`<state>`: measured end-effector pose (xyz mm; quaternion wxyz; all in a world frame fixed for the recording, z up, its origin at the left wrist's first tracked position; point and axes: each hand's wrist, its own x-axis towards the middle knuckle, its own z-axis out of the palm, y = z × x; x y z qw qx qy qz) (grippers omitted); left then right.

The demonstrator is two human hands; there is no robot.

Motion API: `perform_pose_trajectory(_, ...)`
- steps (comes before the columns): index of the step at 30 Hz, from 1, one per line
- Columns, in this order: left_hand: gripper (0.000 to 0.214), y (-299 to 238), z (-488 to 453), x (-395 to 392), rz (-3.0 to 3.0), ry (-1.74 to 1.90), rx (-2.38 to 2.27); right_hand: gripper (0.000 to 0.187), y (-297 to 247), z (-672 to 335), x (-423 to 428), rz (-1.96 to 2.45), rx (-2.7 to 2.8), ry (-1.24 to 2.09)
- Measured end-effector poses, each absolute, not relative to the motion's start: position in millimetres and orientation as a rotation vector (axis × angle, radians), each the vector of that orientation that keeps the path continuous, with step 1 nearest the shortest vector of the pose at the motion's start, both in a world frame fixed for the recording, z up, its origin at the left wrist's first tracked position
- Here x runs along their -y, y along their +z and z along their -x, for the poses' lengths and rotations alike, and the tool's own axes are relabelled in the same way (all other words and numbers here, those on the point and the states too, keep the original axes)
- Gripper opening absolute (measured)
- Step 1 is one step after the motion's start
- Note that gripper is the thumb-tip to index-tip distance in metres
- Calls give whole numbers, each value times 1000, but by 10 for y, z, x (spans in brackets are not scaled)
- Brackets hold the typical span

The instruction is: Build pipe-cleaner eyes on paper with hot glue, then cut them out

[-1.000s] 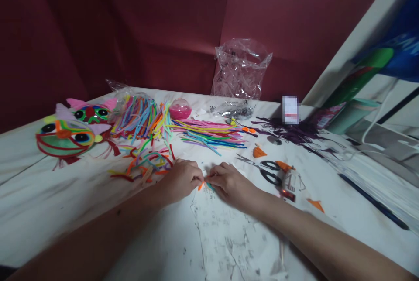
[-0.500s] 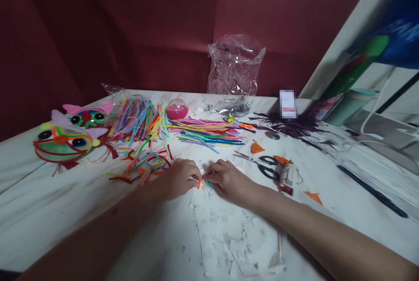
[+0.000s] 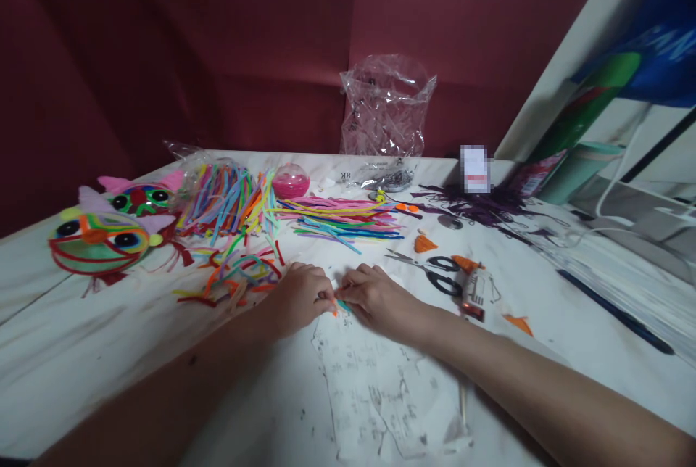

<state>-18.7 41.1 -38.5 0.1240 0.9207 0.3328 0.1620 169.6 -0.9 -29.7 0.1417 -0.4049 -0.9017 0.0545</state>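
My left hand is closed in a pinch, with a short orange pipe cleaner piece poking out below its fingertips. Close beside it, my right hand pinches a short teal pipe cleaner piece. The fingertips of both hands nearly meet above the top of a handwritten paper sheet. Fingers partly hide both pieces, and I cannot tell whether they are joined. Scissors with black handles lie to the right of my right hand. Loose pipe cleaner scraps are scattered left of my left hand.
Two decorated animal faces stand at the left. Bundled pipe cleaners, a pink round container and a clear plastic bag are behind. Rightward lie a glue gun, orange pieces, purple strands and a dark pen-like stick.
The view has shifted slightly. Both hands stay in nearly the same place, pinching; less of the orange piece shows below the left fingertips.
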Motion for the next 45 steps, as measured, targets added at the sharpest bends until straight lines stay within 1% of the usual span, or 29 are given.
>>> perform_pose_trajectory(15,11,-338,124,-268,-2779,461,-1120,21,-269,-1690,42,1170,2583,169)
perform_pose_trajectory(20,7,-312,117,-254,-2760,429,-1125,14,-204,-1660,86,1231,2560,237)
perform_pose_trajectory(24,7,-323,119,-260,-2730,437,-1139,12,-213,-1616,108,1308,2504,238)
perform_pose_trajectory(32,16,-363,135,-299,-2664,494,-1127,17,-208,-1559,146,1401,2486,200)
perform_pose_trajectory(35,19,-329,189,-321,-2653,582,-1154,16,-211,-1559,144,1412,2492,194)
perform_pose_trajectory(38,19,-301,248,-325,-2762,592,-937,16,-217,-1562,133,1403,2493,194)
perform_pose_trajectory(41,21,-303,263,-301,-2899,451,-705,13,-207,-1566,126,1395,2500,190)
perform_pose_trajectory(43,22,-311,249,-280,-2972,361,-705,10,-195,-1571,125,1396,2514,191)
perform_pose_trajectory(45,23,-315,229,-265,-3023,293,-730,11,-190,-1584,119,1382,2526,203)
